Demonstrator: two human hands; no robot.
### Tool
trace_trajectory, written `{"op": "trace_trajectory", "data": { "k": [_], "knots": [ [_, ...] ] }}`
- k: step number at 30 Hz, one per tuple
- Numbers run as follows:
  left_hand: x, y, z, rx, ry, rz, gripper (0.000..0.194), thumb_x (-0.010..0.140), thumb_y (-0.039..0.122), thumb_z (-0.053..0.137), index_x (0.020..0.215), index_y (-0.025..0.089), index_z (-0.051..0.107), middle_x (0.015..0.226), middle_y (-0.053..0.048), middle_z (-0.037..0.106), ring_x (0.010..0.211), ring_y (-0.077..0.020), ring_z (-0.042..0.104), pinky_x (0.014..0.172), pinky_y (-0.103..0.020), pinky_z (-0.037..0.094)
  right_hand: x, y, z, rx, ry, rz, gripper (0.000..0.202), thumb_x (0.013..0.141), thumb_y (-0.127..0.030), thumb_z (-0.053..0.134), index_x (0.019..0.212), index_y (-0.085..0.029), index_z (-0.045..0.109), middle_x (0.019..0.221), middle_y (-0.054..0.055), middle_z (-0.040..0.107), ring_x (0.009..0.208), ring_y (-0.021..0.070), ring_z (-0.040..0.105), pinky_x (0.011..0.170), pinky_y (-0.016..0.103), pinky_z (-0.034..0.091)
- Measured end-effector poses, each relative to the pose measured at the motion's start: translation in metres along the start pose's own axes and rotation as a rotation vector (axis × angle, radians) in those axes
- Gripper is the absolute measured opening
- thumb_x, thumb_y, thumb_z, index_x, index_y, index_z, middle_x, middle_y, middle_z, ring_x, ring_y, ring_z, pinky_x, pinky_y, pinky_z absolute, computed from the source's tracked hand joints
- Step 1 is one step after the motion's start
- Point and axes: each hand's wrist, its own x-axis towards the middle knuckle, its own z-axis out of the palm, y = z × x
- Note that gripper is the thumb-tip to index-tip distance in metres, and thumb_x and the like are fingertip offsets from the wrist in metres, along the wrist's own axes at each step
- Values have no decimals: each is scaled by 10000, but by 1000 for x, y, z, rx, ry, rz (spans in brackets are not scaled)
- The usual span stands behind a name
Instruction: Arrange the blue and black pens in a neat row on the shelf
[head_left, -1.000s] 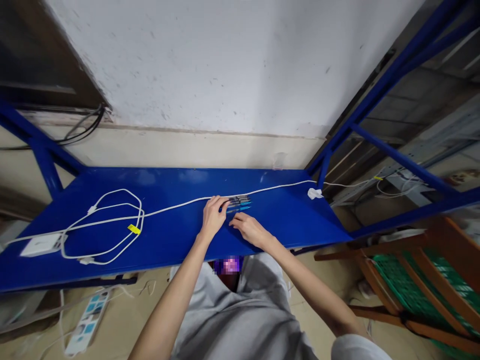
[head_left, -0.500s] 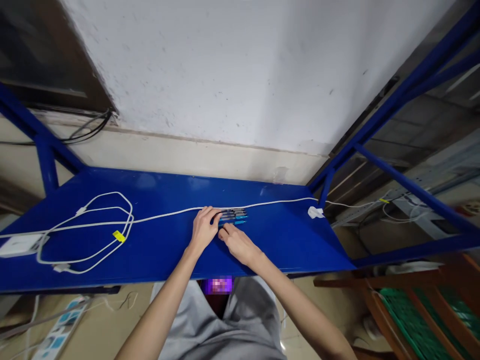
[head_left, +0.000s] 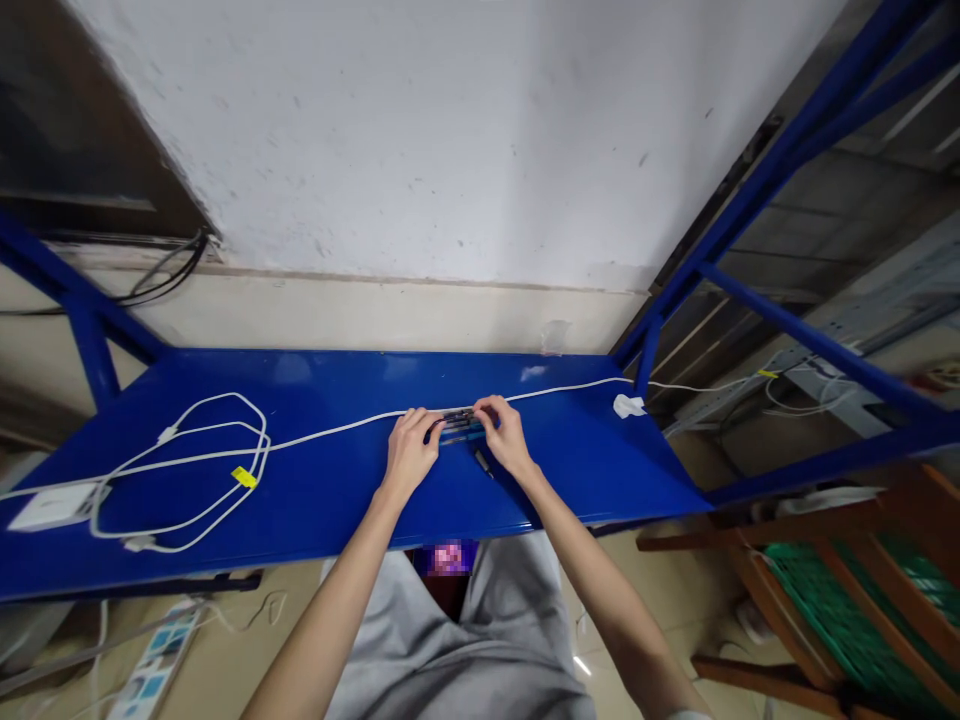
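We note a small row of pens [head_left: 459,424], blue and dark, lying side by side on the tabletop [head_left: 592,465], bridging the gap between our two hands. Left hand [head_left: 411,450]: partly closed, thumb and fingers curled about the pens' left ends. Right hand [head_left: 505,438]: half open, thumb and fingertips bent in at the right ends. Both seem to touch; whether either grips firmly, we cannot tell.

A dark stick [head_left: 483,461], perhaps another pen, lies slantwise, apart from the row, just on our side of the right hand's fingers.

Handling, by our judgement: light, stiff, smooth barrels, apt to roll or slide over one another if pressed unevenly. Not very fragile, though the tips could mark or bend. Best hold: fingertips at both ends for the row; a mid-barrel pinch for a single one.

The white cable [head_left: 330,433] passes just beyond the fingertips, its loops, yellow tag [head_left: 244,477] and adapter [head_left: 54,505] well left of the left hand. A white wad [head_left: 628,405] sits well right of the right hand.
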Motion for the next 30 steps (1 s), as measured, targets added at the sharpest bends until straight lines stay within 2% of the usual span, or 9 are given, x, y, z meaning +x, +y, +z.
{"op": "trace_trajectory", "data": {
  "k": [3, 9, 14, 22, 27, 30],
  "knots": [
    [0, 1, 0, 17, -6, 13, 215, 1046, 283, 510, 978, 209, 700, 928, -57, 695, 917, -244, 601, 874, -386, 470, 4, 11, -2, 67, 85, 107, 137, 959, -279, 582, 902, -207, 684, 867, 24, 669, 764, 179, 579, 750, 294, 457],
    [-1, 1, 1, 32, -16, 31, 209, 1047, 280, 518, 999, 203, 706, 954, -61, 709, 933, -246, 608, 866, -384, 465, -3, 14, 6, 156, 0, 131, 166, 934, -328, 629, 885, -207, 731, 890, 40, 740, 798, 191, 634, 791, 306, 479],
    [-1, 2, 0, 45, -27, 39, 202, 1043, 274, 530, 1012, 196, 714, 958, -61, 708, 945, -246, 612, 853, -386, 467, -2, 19, 6, 198, 54, 178, 162, 928, -336, 640, 893, -209, 734, 899, 43, 748, 820, 200, 659, 803, 309, 497],
    [0, 2, 0, 6, -58, 29, 213, 1051, 289, 520, 1028, 199, 712, 968, -63, 707, 956, -239, 620, 876, -391, 482, -3, 21, 9, 213, -11, 181, 150, 922, -331, 654, 887, -210, 735, 897, 38, 743, 820, 198, 664, 798, 308, 493],
    [1, 4, -2, -19, -40, 29, 230, 1058, 302, 508, 1035, 198, 712, 973, -66, 710, 953, -235, 621, 870, -392, 488, -3, 19, 7, 254, 113, 226, 158, 933, -338, 623, 894, -211, 709, 900, 39, 734, 858, 208, 682, 816, 310, 513],
    [0, 5, -2, -16, -48, 43, 229, 1060, 307, 509, 1040, 201, 711, 966, -62, 709, 947, -234, 619, 855, -389, 481, -3, 19, 8, 277, 44, 230, 153, 921, -341, 645, 904, -210, 722, 891, 40, 747, 843, 211, 694, 821, 315, 520]
  ]
}}
